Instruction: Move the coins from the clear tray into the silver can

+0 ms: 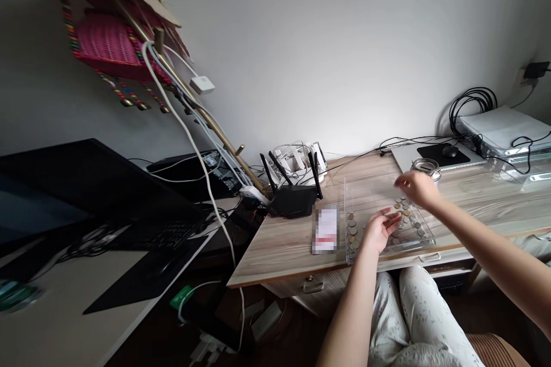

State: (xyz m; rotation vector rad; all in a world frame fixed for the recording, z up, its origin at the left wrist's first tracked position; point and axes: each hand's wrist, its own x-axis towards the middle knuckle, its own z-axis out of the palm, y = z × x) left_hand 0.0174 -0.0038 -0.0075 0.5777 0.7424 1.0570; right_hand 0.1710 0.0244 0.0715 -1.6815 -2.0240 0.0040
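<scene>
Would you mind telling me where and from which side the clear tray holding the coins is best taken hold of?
I would grip the clear tray by its two short side walls, coming in level from left and right. It lies flat on the desk with loose coins inside, so an even two-sided lift should keep them from sliding. The left hand and right hand are already over it.

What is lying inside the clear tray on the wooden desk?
Loose coins lie scattered in the clear tray. The left hand and right hand cover part of it, hiding whatever lies beneath them.

Bare desk (279, 243) left of phone (326, 229); router (293, 198) blocks behind.
</scene>
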